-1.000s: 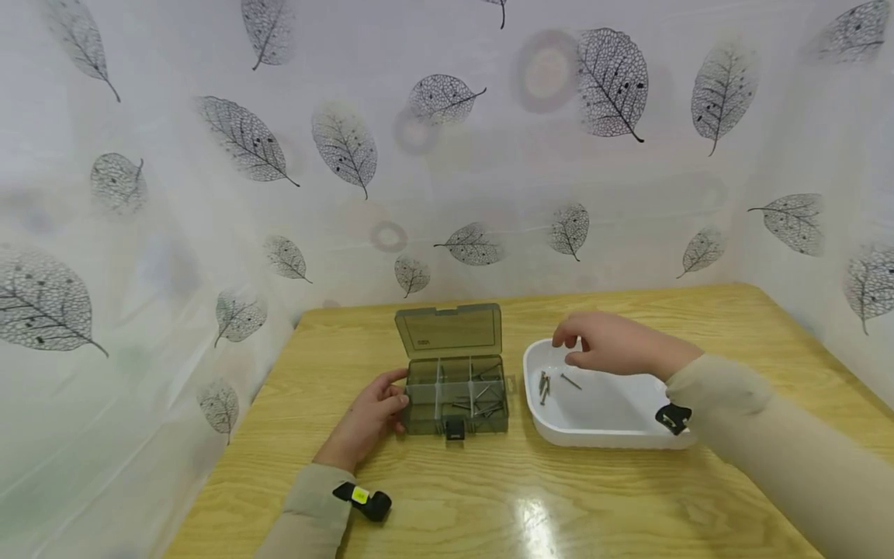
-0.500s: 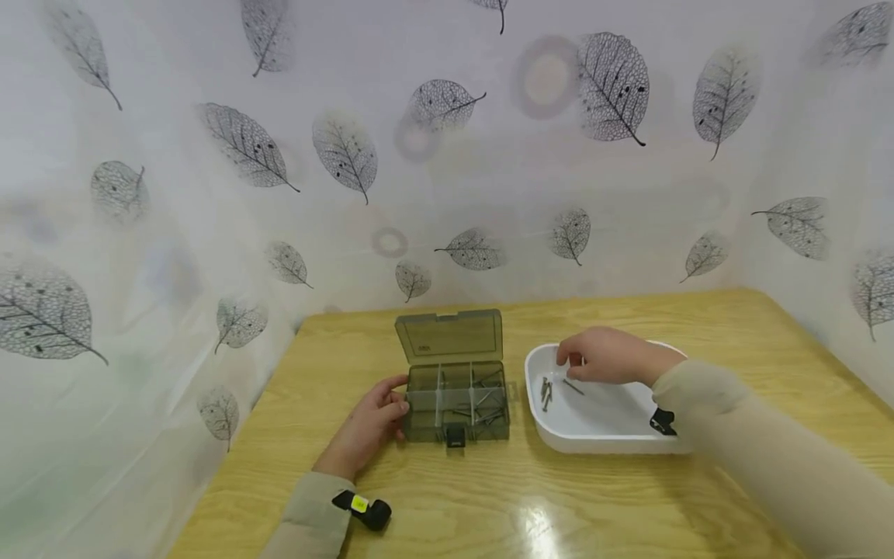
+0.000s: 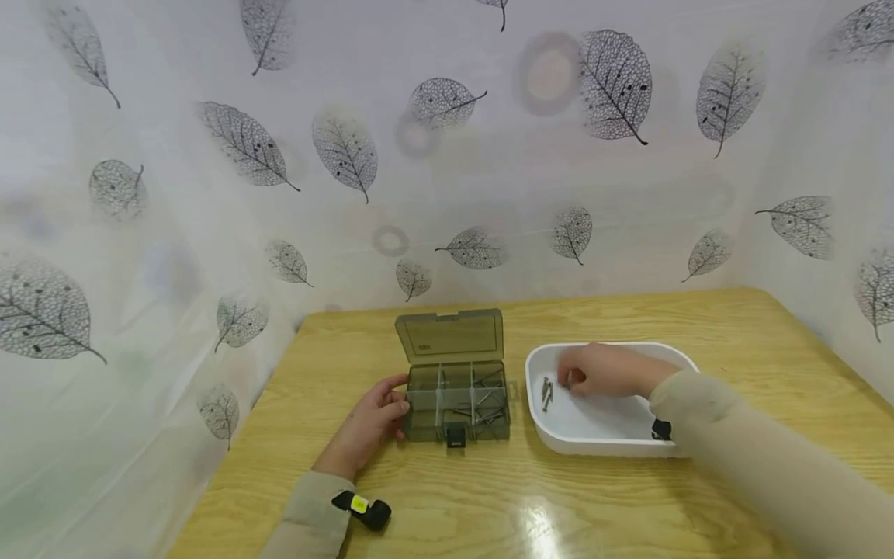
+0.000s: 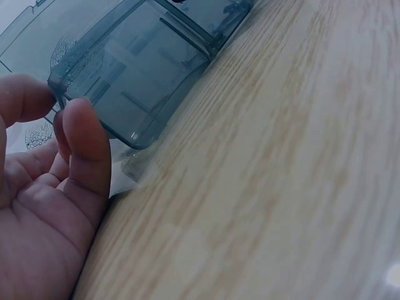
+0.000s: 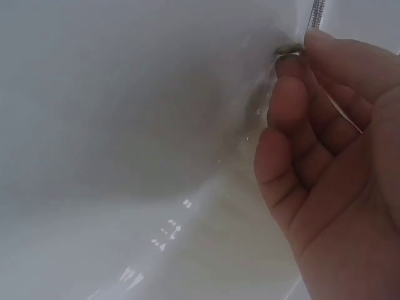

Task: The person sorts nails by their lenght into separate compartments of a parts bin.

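Inside the tray (image 3: 601,446), toward its left end, the right hand (image 3: 609,369) reaches down with curled fingers. Its grip is nearly closed: thumb and foremost finger form a narrow pinch about a small metal piece, apparently the end of a screw (image 5: 289,49), the rest of which I cannot make out. Just beyond the thumb tip shows a threaded shaft (image 5: 317,14); whether it belongs to the same screw, I cannot tell. The remaining fingers bend in toward the palm. Immediately left of this pinch, a small cluster of loose screws (image 3: 548,397) rests on the tray floor.

Farther left of the right hand, across a strip of wooden table (image 3: 447,505), stands the box (image 3: 422,415), its lid (image 3: 454,334) raised at the back and its black clasp (image 3: 456,436) facing the person. Several boxed screws (image 3: 486,417) lie toward the side nearest the right hand; seen through the clear walls, their exact compartments are hard to tell.

At the opposite side of the box, the left hand (image 3: 372,418) holds the left wall, thumb and fingers bent against the plastic with their tips close together. Beyond both hands hangs leaf-printed sheeting (image 3: 503,163).
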